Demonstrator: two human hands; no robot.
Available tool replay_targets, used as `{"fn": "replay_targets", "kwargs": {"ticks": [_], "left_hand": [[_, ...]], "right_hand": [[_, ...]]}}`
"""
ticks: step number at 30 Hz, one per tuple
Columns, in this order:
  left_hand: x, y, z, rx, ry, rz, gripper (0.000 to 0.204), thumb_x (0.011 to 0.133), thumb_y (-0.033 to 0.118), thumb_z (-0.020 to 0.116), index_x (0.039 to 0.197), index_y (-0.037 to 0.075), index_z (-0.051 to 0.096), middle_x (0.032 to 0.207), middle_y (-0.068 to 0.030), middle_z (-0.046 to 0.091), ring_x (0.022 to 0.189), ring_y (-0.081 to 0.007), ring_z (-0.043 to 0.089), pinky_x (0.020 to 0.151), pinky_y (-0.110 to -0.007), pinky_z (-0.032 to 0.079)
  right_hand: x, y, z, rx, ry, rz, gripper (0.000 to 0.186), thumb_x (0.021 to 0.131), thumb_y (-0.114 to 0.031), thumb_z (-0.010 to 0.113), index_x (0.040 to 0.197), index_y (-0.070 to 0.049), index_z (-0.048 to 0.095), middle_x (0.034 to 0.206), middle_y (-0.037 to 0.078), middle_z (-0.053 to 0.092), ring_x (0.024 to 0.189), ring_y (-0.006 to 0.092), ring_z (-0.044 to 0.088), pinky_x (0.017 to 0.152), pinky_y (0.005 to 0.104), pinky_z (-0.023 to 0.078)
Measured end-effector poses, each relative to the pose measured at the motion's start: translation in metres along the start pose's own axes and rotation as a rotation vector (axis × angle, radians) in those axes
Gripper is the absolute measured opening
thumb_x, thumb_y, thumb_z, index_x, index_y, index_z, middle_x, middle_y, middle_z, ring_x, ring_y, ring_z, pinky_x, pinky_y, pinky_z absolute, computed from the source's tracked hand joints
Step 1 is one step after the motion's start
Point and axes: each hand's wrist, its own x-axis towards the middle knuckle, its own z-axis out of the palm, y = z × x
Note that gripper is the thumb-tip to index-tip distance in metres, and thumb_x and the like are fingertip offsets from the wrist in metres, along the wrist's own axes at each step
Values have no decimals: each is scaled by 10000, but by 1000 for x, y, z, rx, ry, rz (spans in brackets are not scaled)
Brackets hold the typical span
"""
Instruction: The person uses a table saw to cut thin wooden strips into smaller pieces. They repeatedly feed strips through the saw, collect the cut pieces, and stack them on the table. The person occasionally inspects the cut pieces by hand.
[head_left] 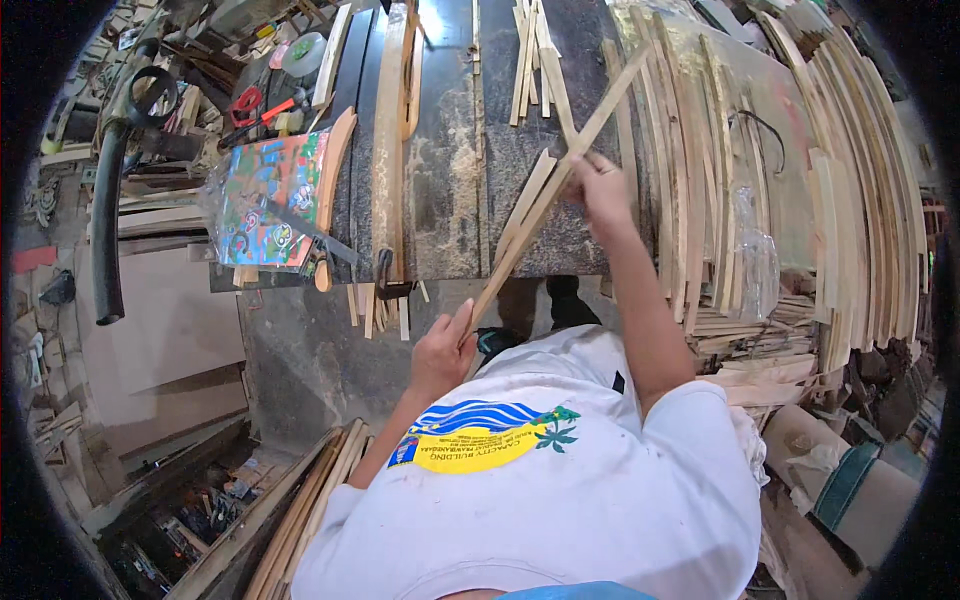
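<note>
A long, thin wooden strip (pixel 530 222) slants across the dark workbench (pixel 440 180), from close to my body up to the far right. My left hand (pixel 443 350) is closed round its near end, just off the bench's front edge. Farther along, my right hand (pixel 600 192) is closed on the same strip above the bench top. There another strip (pixel 553 80) crosses it; I cannot tell whether my right hand holds that one too. Shorter wooden pieces (pixel 527 205) lie on the bench just left of the held strip.
Stacked strips (pixel 680 170) cover the bench's right part. A thick wooden bar (pixel 388 150) lies lengthwise at left, with a clamp (pixel 388 275) at its near end. Beside it, a handsaw (pixel 310 230) rests on a colourful sheet (pixel 268 185). A black hose (pixel 107 230) hangs at far left.
</note>
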Motion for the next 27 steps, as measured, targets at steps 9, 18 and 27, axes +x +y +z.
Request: {"fn": "replay_targets", "kwargs": {"ticks": [9, 18, 27], "left_hand": [[90, 32, 48, -290, -47, -132, 587, 921, 180, 699, 1468, 26, 549, 1011, -301, 712, 906, -496, 694, 788, -529, 552], [202, 82, 99, -498, -141, -326, 454, 1002, 238, 648, 1387, 7, 581, 941, -178, 742, 844, -297, 735, 761, -421, 566], [219, 75, 126, -843, -264, -339, 365, 1043, 197, 641, 1353, 14, 576, 1013, -52, 704, 855, -122, 663, 711, -310, 555]], "right_hand": [[0, 36, -21, -354, -12, -142, 348, 941, -222, 743, 1186, 25, 731, 1001, 128, 779, 896, 204, 745, 812, 348, 589], [-1, 11, -97, -765, 179, -173, 314, 953, -252, 695, 1160, -24, 754, 1044, 178, 777, 964, 312, 751, 882, 402, 574], [-11, 39, -80, -326, -29, 80, 405, 1014, -277, 658, 1302, 6, 689, 1118, 157, 770, 982, 243, 742, 876, 373, 574]]}}
